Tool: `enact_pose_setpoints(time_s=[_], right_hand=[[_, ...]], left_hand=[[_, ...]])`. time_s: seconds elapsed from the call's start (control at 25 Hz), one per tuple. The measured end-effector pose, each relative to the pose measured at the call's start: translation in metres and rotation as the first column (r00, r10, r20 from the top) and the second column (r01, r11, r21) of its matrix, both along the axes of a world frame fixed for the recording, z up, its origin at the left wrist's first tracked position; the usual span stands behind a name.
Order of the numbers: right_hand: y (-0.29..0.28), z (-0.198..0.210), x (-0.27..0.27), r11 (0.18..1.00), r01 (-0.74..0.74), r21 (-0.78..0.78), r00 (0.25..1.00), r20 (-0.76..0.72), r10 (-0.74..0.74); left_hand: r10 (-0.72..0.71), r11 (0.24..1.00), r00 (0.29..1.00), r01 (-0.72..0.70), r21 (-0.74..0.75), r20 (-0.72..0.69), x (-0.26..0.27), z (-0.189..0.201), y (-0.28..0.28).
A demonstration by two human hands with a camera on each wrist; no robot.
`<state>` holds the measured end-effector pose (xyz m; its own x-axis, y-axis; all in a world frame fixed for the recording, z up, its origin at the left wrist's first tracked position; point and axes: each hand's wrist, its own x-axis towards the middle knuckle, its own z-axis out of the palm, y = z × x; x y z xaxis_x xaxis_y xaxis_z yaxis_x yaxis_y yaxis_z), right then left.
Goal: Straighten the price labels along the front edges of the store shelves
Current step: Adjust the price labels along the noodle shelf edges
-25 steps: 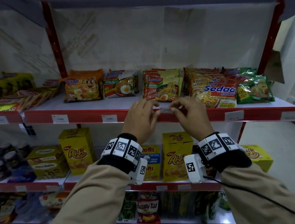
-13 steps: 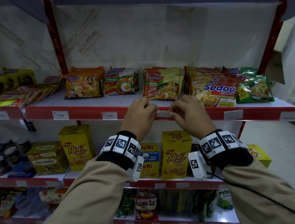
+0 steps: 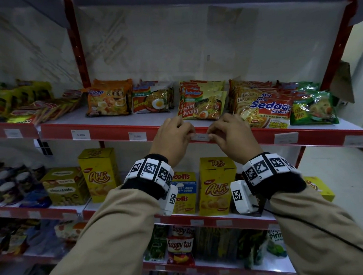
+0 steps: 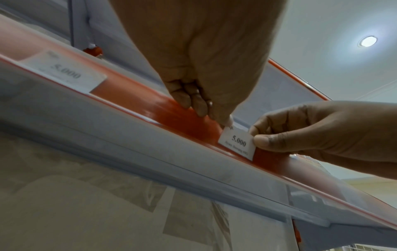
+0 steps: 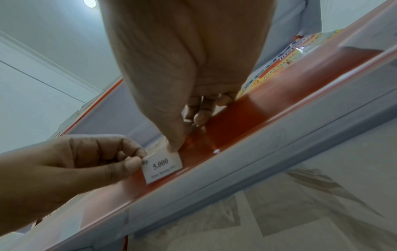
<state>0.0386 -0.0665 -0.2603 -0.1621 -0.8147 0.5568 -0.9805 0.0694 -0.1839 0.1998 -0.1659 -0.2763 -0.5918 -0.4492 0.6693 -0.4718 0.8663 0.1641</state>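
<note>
A small white price label (image 3: 201, 137) marked 5.000 lies against the red front strip (image 3: 110, 131) of the noodle shelf. My left hand (image 3: 189, 135) pinches its left end and my right hand (image 3: 211, 135) pinches its right end. From the left wrist view the label (image 4: 237, 143) sits flat on the strip, with my left hand (image 4: 224, 121) at its upper left corner and my right hand (image 4: 256, 138) gripping the right edge. From the right wrist view the label (image 5: 163, 167) is held by my left hand (image 5: 138, 160) and my right hand (image 5: 175, 146).
More price labels (image 3: 81, 134) (image 3: 137, 136) (image 3: 286, 137) sit along the same strip. Noodle packets (image 3: 203, 105) lie on the shelf just behind my hands. Yellow snack boxes (image 3: 217, 184) stand on the shelf below. A red upright (image 3: 81, 58) rises at the left.
Both hands have kept hold of the label. It has come down from the shelf's top edge onto the face of the red strip, and my hands have dropped slightly with it.
</note>
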Motion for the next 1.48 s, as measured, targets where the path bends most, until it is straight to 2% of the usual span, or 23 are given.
enact_pose_setpoints(time_s=[0.36, 0.52, 0.64, 0.92, 1.04, 1.28, 1.48], right_hand=[[0.000, 0.003, 0.001, 1.000, -0.002, 0.025, 1.000, 0.023, 0.001], [0.000, 0.006, 0.001, 0.999, -0.015, 0.037, 0.999, 0.030, 0.014], [0.001, 0.004, 0.001, 1.000, -0.014, 0.003, 0.999, 0.051, 0.014], [-0.001, -0.001, 0.001, 0.996, -0.017, -0.091, 0.998, 0.061, 0.022], [0.001, -0.004, -0.002, 0.988, -0.033, -0.151, 0.996, 0.080, 0.046], [0.016, -0.008, -0.021, 0.988, 0.067, -0.140, 0.995, -0.070, -0.078], [0.046, -0.007, -0.049, 0.975, 0.203, -0.090, 0.964, -0.156, -0.215]], left_hand=[[-0.032, 0.999, 0.999, 0.031, 0.025, 0.019, 0.002, 0.003, -0.004], [-0.043, 0.999, 0.996, 0.043, -0.001, 0.073, 0.005, 0.008, -0.008], [-0.065, 0.997, 0.993, 0.067, -0.025, 0.100, 0.007, 0.011, -0.009], [-0.083, 0.993, 0.996, 0.085, -0.079, 0.029, 0.008, 0.009, -0.009], [-0.092, 0.983, 0.995, 0.097, -0.153, 0.040, 0.007, 0.007, -0.012], [0.007, 0.925, 1.000, -0.007, -0.379, -0.002, -0.003, 0.004, -0.004], [-0.051, 0.932, 0.995, 0.078, -0.354, 0.085, -0.054, 0.007, 0.036]])
